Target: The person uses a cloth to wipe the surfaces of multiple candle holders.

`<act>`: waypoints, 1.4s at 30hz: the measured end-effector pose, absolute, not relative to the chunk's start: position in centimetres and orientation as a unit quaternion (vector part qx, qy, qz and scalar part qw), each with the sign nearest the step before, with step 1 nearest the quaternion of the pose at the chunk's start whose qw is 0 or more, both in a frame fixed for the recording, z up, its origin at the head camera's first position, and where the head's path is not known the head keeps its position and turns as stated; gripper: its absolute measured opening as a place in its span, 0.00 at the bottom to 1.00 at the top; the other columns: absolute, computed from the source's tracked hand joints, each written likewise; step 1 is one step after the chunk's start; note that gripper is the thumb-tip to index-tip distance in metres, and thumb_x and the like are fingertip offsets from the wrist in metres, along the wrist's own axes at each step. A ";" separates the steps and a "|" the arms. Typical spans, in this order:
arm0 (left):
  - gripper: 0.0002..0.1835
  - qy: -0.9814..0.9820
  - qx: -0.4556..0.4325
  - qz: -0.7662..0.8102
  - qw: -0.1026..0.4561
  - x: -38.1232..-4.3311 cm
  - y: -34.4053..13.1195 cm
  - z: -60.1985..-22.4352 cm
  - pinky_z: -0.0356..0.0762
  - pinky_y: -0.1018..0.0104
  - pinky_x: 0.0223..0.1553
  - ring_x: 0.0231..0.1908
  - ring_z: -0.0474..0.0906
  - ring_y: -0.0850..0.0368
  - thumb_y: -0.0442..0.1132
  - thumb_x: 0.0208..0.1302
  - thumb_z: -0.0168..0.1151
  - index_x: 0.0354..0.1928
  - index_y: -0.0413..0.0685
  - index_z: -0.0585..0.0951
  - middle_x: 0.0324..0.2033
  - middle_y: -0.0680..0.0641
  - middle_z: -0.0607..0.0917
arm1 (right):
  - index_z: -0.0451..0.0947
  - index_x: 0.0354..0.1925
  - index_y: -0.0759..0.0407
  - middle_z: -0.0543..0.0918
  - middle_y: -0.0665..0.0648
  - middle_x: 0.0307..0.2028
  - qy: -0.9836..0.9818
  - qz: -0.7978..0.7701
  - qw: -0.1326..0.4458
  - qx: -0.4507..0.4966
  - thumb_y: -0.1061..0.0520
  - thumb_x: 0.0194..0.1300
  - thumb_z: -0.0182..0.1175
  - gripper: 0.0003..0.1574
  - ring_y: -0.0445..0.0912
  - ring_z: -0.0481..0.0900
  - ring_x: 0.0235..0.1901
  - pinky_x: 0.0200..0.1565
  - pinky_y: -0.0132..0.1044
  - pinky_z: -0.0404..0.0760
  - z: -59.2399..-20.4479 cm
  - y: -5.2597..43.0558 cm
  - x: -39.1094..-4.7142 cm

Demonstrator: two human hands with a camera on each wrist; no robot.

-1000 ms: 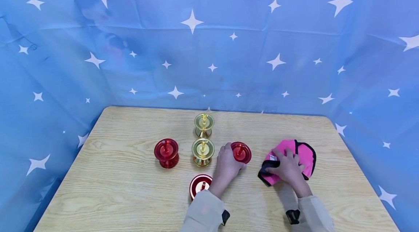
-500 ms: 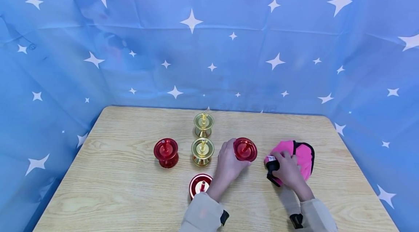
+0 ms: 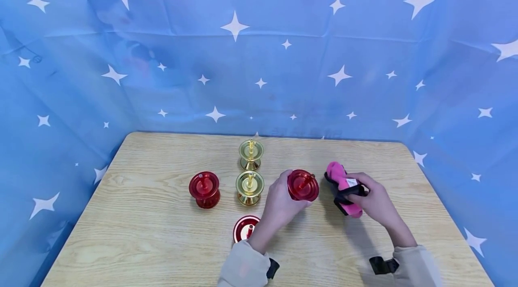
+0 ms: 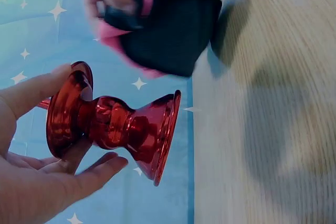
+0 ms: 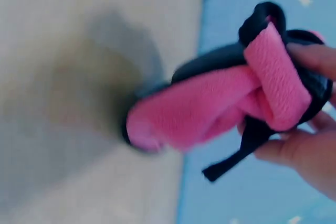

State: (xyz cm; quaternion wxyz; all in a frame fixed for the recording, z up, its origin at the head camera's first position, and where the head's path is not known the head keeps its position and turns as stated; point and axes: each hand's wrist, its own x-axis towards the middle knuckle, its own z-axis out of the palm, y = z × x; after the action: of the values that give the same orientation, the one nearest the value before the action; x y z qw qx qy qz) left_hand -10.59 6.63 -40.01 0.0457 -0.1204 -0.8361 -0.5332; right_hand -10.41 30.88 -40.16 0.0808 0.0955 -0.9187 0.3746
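Observation:
My left hand [image 3: 281, 201] grips a shiny red candle holder [image 3: 297, 191] by its dish, with a thin spike at the dish's centre. In the left wrist view the holder's flared foot [image 4: 157, 135] hangs free of the table, and the fingers [image 4: 37, 93] go round the dish side. My right hand [image 3: 376, 199] pinches a pink fleece cloth with black trim [image 3: 337, 172] by a black part near its white label. Bunched and folded, the cloth hangs to the right of the red holder, apart from it. In the right wrist view a black strap [image 5: 231, 161] dangles from it.
Two gold candle holders [image 3: 249, 184] stand one behind the other left of my left hand. Another red one [image 3: 204, 188] is farther left. A third red holder [image 3: 243, 228] is partly hidden by my left forearm. The wooden table [image 3: 141, 233] meets a blue starry curtain [image 3: 182, 53].
My left hand has lifted the red candle holder and tilted it, shifting slightly right. My right hand has gathered up the cloth, which lay spread on the table, and raised it.

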 end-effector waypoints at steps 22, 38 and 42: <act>0.41 -0.816 -0.178 -0.550 0.013 -9.2 5.5 -36.0 0.72 0.64 0.51 0.51 0.73 0.56 0.40 0.40 0.75 0.59 0.42 0.67 0.51 0.47 0.77 | 0.66 0.56 0.73 0.71 0.57 0.55 -0.743 0.603 0.040 0.288 0.82 0.48 0.58 0.35 0.43 0.75 0.48 0.39 0.30 0.80 -34.3 26.3 -9.1; 0.39 -0.824 -0.217 -0.524 -0.020 -8.8 5.0 -35.7 0.72 0.69 0.48 0.48 0.75 0.57 0.41 0.44 0.74 0.58 0.39 0.67 0.49 0.45 0.79 | 0.70 0.53 0.72 0.67 0.61 0.55 -0.781 0.553 0.029 0.288 0.79 0.48 0.61 0.31 0.44 0.73 0.51 0.40 0.29 0.79 -35.9 25.4 -8.7; 0.39 -0.839 -0.224 -0.495 -0.017 -8.8 4.9 -35.6 0.73 0.69 0.47 0.47 0.75 0.55 0.43 0.45 0.73 0.59 0.39 0.67 0.48 0.44 0.79 | 0.71 0.53 0.71 0.68 0.60 0.54 -0.783 0.550 0.026 0.288 0.79 0.48 0.61 0.30 0.44 0.72 0.50 0.38 0.30 0.79 -35.8 25.1 -8.7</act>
State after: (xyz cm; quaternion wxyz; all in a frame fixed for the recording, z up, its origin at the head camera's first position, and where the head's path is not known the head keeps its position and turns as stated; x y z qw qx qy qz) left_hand -8.77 4.94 -35.57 -0.0174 -0.2244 -0.8392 -0.4951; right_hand -8.67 25.13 -35.80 0.0262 0.2883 -0.7831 0.5504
